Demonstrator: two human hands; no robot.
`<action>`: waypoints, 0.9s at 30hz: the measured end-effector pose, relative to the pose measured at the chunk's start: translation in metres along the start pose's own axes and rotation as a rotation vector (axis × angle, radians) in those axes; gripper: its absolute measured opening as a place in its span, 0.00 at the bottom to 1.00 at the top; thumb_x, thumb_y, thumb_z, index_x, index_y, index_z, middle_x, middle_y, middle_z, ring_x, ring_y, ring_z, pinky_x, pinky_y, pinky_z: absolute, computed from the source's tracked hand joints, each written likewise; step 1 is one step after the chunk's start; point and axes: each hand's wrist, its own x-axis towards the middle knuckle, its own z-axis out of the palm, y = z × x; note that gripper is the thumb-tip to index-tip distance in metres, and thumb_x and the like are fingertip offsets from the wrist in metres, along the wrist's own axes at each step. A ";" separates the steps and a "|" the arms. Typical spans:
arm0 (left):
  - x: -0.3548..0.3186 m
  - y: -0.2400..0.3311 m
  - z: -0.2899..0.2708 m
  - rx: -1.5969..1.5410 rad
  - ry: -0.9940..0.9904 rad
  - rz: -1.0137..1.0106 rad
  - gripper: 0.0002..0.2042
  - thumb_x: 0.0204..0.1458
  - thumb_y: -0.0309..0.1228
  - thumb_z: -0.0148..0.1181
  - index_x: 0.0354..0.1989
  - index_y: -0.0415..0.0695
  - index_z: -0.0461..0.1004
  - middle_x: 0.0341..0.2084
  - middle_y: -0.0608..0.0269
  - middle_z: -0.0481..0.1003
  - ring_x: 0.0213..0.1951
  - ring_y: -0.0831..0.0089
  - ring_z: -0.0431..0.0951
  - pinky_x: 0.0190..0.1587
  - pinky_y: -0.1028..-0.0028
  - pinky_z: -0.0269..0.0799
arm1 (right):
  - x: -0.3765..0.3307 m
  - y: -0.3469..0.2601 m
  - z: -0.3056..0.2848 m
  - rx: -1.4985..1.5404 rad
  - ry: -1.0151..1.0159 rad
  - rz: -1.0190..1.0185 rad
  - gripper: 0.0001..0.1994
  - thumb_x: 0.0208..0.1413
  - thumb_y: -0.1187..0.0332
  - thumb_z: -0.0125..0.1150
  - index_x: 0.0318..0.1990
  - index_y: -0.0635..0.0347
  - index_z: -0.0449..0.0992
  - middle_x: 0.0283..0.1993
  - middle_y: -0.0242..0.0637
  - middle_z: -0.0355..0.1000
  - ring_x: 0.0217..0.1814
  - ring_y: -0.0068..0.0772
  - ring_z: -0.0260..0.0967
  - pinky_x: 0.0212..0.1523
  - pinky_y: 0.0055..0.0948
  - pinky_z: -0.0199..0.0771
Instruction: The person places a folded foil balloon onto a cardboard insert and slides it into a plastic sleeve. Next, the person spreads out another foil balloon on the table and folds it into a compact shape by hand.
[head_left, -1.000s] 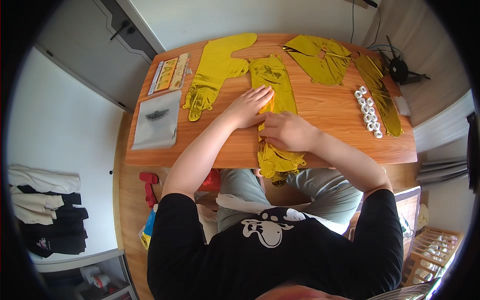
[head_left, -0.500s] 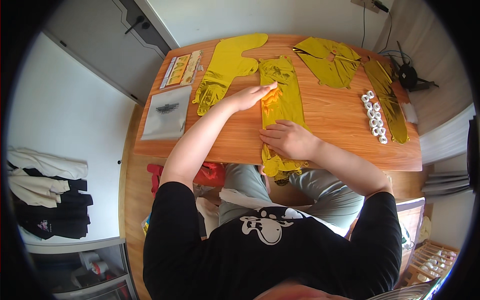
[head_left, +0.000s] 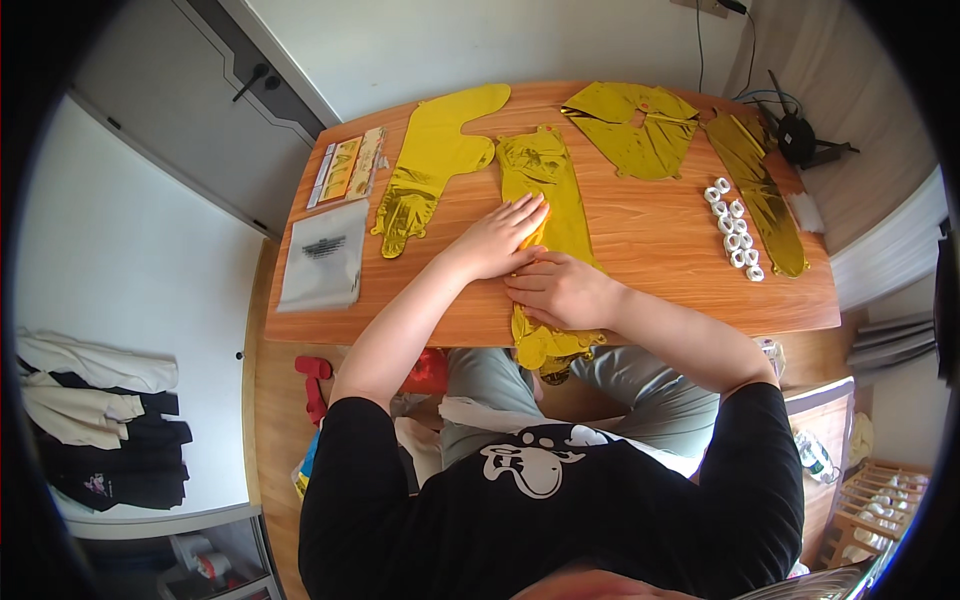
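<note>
A flat gold foil balloon (head_left: pixel 565 195) lies lengthwise before me, its near end hanging over the table's front edge in a crumpled bunch. My left hand (head_left: pixel 500 238) rests palm down on its left side, fingers stretched out. Just nearer to me, my right hand (head_left: pixel 565 288) presses on the same balloon with extended fingers, the fingertips close to the left hand. Part of the foil is hidden beneath both hands. Left of it is another flat gold balloon (head_left: pixel 440 130) with a curved, branching shape.
An angular gold balloon (head_left: pixel 640 140) and a long narrow one (head_left: pixel 755 190) lie right. White ribbon rolls (head_left: pixel 738 240) sit near a black router (head_left: pixel 795 135). At left are printed cards (head_left: pixel 347 167) and a translucent bag (head_left: pixel 320 262). The wooden table (head_left: pixel 660 265) meets the wall behind.
My left hand has come down flat and slid nearer to my right hand along the balloon. The right hand stays on the foil. The whole view has shifted slightly.
</note>
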 end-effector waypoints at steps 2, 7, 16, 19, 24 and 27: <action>0.001 0.001 0.002 0.064 -0.012 0.001 0.36 0.68 0.48 0.50 0.78 0.41 0.50 0.77 0.48 0.50 0.78 0.54 0.49 0.78 0.57 0.47 | 0.000 0.003 -0.001 0.038 -0.003 0.020 0.15 0.59 0.63 0.65 0.50 0.61 0.82 0.51 0.40 0.80 0.57 0.41 0.76 0.65 0.43 0.70; -0.002 0.001 0.002 0.021 -0.020 -0.022 0.37 0.68 0.49 0.50 0.78 0.41 0.50 0.77 0.47 0.50 0.78 0.54 0.48 0.78 0.57 0.45 | 0.005 0.015 -0.027 0.600 0.073 0.739 0.12 0.65 0.60 0.63 0.45 0.60 0.84 0.41 0.42 0.82 0.51 0.46 0.78 0.60 0.48 0.73; 0.000 0.004 -0.003 -0.044 -0.021 -0.052 0.38 0.66 0.50 0.52 0.77 0.40 0.51 0.77 0.46 0.50 0.78 0.51 0.49 0.78 0.56 0.46 | -0.020 0.052 -0.015 -0.298 0.038 0.808 0.10 0.62 0.67 0.59 0.47 0.55 0.83 0.52 0.31 0.78 0.61 0.40 0.70 0.60 0.45 0.71; 0.000 0.003 -0.002 -0.055 0.007 -0.041 0.38 0.66 0.50 0.52 0.77 0.39 0.51 0.77 0.45 0.50 0.77 0.50 0.50 0.78 0.55 0.48 | -0.019 0.050 -0.015 -0.315 0.048 0.795 0.10 0.62 0.66 0.59 0.46 0.55 0.83 0.52 0.31 0.78 0.61 0.40 0.70 0.61 0.44 0.70; 0.003 0.005 -0.004 -0.063 0.004 -0.011 0.37 0.67 0.50 0.52 0.77 0.41 0.52 0.77 0.46 0.52 0.77 0.49 0.52 0.77 0.52 0.48 | -0.020 0.051 -0.015 -0.300 0.021 0.821 0.10 0.63 0.65 0.59 0.47 0.54 0.82 0.52 0.32 0.77 0.61 0.41 0.70 0.61 0.44 0.70; 0.003 0.005 -0.003 -0.074 0.001 -0.028 0.36 0.67 0.50 0.51 0.77 0.42 0.52 0.77 0.47 0.53 0.77 0.50 0.51 0.77 0.51 0.47 | -0.019 0.050 -0.014 -0.298 0.001 0.828 0.11 0.63 0.65 0.59 0.48 0.54 0.82 0.52 0.32 0.77 0.60 0.41 0.70 0.60 0.45 0.70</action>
